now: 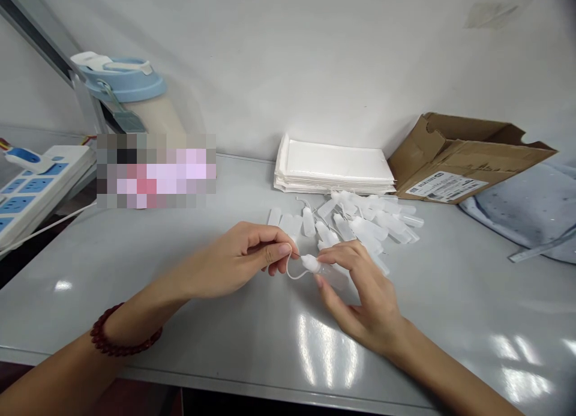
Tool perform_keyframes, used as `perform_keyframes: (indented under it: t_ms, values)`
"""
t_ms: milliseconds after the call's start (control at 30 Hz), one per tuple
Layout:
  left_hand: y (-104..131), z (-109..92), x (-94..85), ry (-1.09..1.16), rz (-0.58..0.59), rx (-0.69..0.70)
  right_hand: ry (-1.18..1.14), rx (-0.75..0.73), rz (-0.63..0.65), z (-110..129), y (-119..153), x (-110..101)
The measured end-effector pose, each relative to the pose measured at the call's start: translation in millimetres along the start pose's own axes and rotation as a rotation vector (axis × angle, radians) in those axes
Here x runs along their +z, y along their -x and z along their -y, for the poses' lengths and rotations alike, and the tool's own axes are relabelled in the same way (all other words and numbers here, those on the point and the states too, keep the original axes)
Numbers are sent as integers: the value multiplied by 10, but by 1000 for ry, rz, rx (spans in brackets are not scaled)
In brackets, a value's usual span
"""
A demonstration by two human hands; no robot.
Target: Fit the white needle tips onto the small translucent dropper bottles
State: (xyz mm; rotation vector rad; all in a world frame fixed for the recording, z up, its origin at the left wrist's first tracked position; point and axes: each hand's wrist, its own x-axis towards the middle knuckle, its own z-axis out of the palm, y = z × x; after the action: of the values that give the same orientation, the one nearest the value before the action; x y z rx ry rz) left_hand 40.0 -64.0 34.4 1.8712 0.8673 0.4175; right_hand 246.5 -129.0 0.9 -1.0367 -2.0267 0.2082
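Observation:
My right hand [366,296] holds a small translucent squeeze bottle [332,277] between thumb and fingers, its white nozzle [310,262] pointing left. My left hand [256,257] is closed in a pinch at the nozzle's tip. A thin reddish pin-like piece [296,255] runs from its fingertips to the nozzle; what else the fingers hold is hidden. From the bottle's neck a thin white strap [294,278] loops up to the left fingers. Just behind the hands lies a loose pile of similar small bottles [366,224], with a few [288,223] set apart at its left.
A stack of white flat packets [337,164] lies against the wall beside an open cardboard box [468,158]. At the right is a grey cloth item [531,206]. A blue-lidded tumbler [148,104] and a power strip [40,182] stand at the left, near a pixelated area.

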Motion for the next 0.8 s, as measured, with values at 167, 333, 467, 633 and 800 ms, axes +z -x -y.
perform_keyframes:
  t_ms: [167, 333, 467, 633, 800]
  values:
    - [0, 7, 8, 5, 14, -2, -3, -4, 2, 4, -3, 15]
    - [-7, -5, 9, 45, 48, -45, -2, 10, 10, 11, -1, 16]
    - [-15, -10, 8, 54, 62, -87, -2, -13, 17, 15, -3, 8]
    - [-6, 6, 10, 35, 51, -93, -7, -55, 11, 7, -12, 0]
    - [4, 8, 17, 27, 55, -97, -22, -81, 5, 10, -26, -10]
